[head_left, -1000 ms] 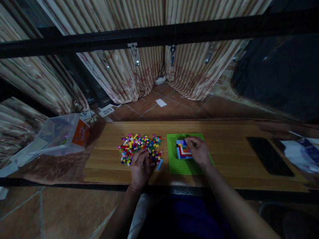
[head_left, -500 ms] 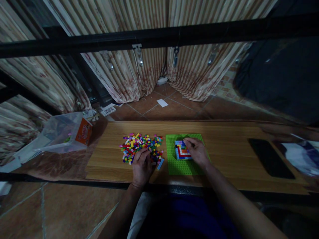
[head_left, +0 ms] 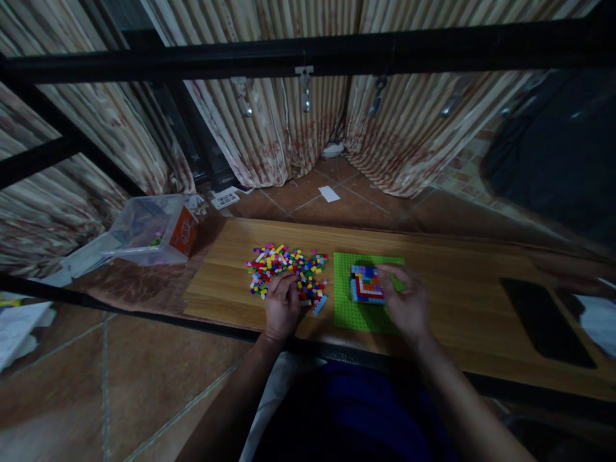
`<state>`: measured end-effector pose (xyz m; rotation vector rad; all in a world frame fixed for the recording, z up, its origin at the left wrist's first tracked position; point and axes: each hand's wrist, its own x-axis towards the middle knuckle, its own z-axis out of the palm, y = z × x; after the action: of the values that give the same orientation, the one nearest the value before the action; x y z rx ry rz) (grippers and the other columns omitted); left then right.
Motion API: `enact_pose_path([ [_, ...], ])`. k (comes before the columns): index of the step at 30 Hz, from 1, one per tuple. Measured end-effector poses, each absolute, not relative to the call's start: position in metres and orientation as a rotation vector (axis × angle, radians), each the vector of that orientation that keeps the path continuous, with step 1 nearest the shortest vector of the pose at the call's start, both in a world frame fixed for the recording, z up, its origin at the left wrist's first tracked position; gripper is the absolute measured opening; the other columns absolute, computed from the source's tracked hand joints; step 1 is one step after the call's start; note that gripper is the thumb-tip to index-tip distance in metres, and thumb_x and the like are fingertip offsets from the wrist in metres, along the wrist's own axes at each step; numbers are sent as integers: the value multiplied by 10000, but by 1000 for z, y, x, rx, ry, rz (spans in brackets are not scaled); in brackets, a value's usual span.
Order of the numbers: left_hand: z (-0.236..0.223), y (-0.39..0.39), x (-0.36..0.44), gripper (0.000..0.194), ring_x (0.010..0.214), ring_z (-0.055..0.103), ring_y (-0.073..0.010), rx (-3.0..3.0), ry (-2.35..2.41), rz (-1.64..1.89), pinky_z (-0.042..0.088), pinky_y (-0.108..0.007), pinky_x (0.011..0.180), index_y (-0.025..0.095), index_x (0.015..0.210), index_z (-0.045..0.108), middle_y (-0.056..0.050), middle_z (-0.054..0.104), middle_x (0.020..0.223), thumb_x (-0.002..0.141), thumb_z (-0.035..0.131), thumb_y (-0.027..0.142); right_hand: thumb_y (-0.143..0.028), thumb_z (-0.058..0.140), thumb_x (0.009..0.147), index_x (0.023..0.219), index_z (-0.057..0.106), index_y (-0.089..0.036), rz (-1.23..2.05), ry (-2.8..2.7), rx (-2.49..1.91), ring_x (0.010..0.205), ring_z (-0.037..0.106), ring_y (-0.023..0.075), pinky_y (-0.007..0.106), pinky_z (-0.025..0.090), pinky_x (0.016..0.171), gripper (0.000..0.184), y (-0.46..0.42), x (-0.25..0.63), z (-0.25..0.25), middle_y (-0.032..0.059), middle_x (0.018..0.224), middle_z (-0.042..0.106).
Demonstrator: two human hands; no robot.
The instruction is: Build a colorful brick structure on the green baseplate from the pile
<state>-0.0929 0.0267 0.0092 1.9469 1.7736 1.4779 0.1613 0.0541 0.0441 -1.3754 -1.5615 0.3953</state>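
Brick build (head_left: 367, 286) sits on green baseplate (head_left: 342, 311); loose brick pile (head_left: 276, 264) lies at baseplate's 9 o'clock. Keep edges squared; press each brick straight down. Right hand (head_left: 408, 305), blurred, at build's 3 o'clock; left hand (head_left: 282, 309), fingers curled, at pile's 6 o'clock; grip contents cannot be told for either. Versus earlier frame: right hand shifted toward 3 o'clock, baring more build top.

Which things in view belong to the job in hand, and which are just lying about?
In the job:
- left hand, at the loose bricks
- right hand, beside the brick build
- green baseplate, under the build

Apparently lying about:
- black slab
- clear bin, colored bits inside
- white paper on the floor
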Motion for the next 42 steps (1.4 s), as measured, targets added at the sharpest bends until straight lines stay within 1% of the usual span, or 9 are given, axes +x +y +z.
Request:
enact_pose_path([
  [3, 10, 26, -94, 220, 1037, 614, -173, 1938, 1776, 1485, 524, -345, 914, 166, 1013, 646, -88, 650, 1062, 897, 464, 122, -296, 545, 898, 948, 715, -262, 446, -1825, -1250, 970, 602, 217, 409, 464, 885, 180, 36, 132, 53, 43, 986, 697],
  [7, 11, 24, -95, 237, 1020, 619, -162, 1934, 1772, 1534, 521, -330, 906, 171, 1033, 644, -84, 654, 1062, 909, 448, 118, -196, 517, 910, 956, 716, -261, 469, -2140, -1095, 967, 568, 211, 383, 478, 862, 214, 21, 97, 46, 41, 993, 685],
  [11, 13, 21, -95, 245, 1024, 616, -163, 1886, 1785, 1610, 512, -330, 913, 180, 1032, 646, -79, 658, 1049, 922, 433, 131, -144, 521, 891, 903, 724, -245, 418, -2267, -1097, 981, 536, 225, 373, 486, 854, 227, 19, 84, 35, 52, 1007, 676],
  [20, 14, 20, -96, 254, 1044, 608, -181, 1790, 1831, 1635, 514, -340, 901, 168, 1047, 638, -91, 656, 1053, 937, 409, 165, -216, 588, 854, 925, 700, -225, 345, -2296, -1148, 1028, 507, 255, 426, 440, 957, 133, 25, 58, 24, 72, 1016, 643],
  [26, 15, 21, -98, 251, 1057, 606, -187, 1854, 1840, 1598, 504, -355, 921, 169, 1060, 631, -92, 659, 1048, 940, 412, 179, -178, 510, 884, 908, 665, -221, 370, -2289, -1167, 962, 513, 251, 412, 455, 863, 163, 27, 49, 22, 78, 985, 633],
  [30, 15, 22, -98, 246, 1053, 607, -179, 1863, 1844, 1606, 500, -341, 921, 166, 1053, 634, -89, 660, 1040, 946, 413, 185, -210, 497, 901, 894, 641, -218, 393, -2212, -1217, 907, 542, 241, 392, 454, 831, 144, 28, 57, 32, 67, 917, 640],
  [34, 14, 23, -97, 248, 1054, 608, -181, 1857, 1856, 1596, 495, -339, 926, 173, 1069, 639, -90, 652, 1067, 945, 427, 205, -233, 493, 908, 916, 619, -232, 517, -2021, -1280, 889, 601, 218, 345, 475, 796, 126, 24, 75, 46, 51, 930, 666],
  [37, 15, 23, -98, 239, 1042, 610, -180, 1883, 1857, 1586, 493, -336, 923, 175, 1060, 644, -86, 655, 1054, 942, 439, 212, -242, 509, 894, 892, 617, -240, 571, -1853, -1335, 860, 626, 194, 315, 483, 775, 108, 21, 95, 55, 28, 891, 675],
  [42, 15, 25, -98, 229, 1009, 614, -174, 1922, 1865, 1575, 501, -333, 896, 171, 1044, 644, -83, 661, 1020, 939, 446, 215, -307, 563, 846, 864, 636, -233, 516, -1639, -1481, 740, 634, 179, 303, 490, 707, 105, 23, 137, 53, 21, 839, 689],
])
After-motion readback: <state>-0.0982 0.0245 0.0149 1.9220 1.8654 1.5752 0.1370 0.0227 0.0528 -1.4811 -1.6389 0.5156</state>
